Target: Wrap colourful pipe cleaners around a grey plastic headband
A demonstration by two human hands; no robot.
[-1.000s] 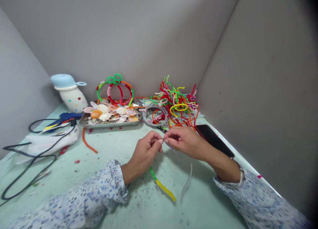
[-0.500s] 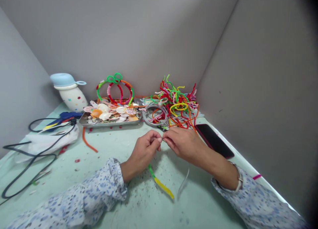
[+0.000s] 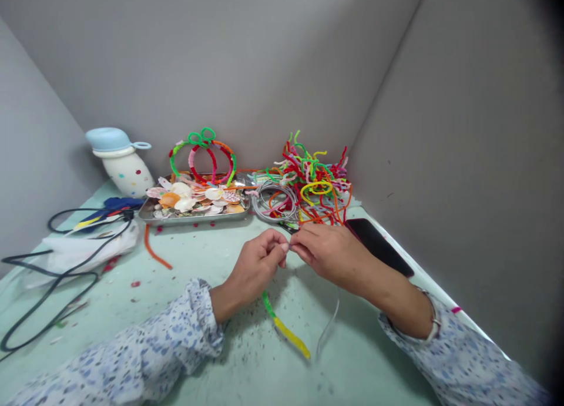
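My left hand is closed, thumb and forefinger pinched together. A fuzzy pipe cleaner, green above and yellow at its lower end, hangs from beneath it. My right hand is also closed, its fingertips meeting the left ones at a tiny spot whose detail is hidden. From under the right palm a thin silvery wire curves down to near the yellow tip; whether the two join there I cannot tell. Just beyond the right fingers lies a dark-handled tool, mostly covered.
A metal tray of shells stands at the back, with pipe-cleaner rings above it. Beside it are coiled wire and heaped pipe cleaners. A phone lies right; a bottle and black cable left.
My right hand has shifted slightly right, and the silvery wire has moved a little with it. Both hands keep their pinch. The whole view has drifted slightly.
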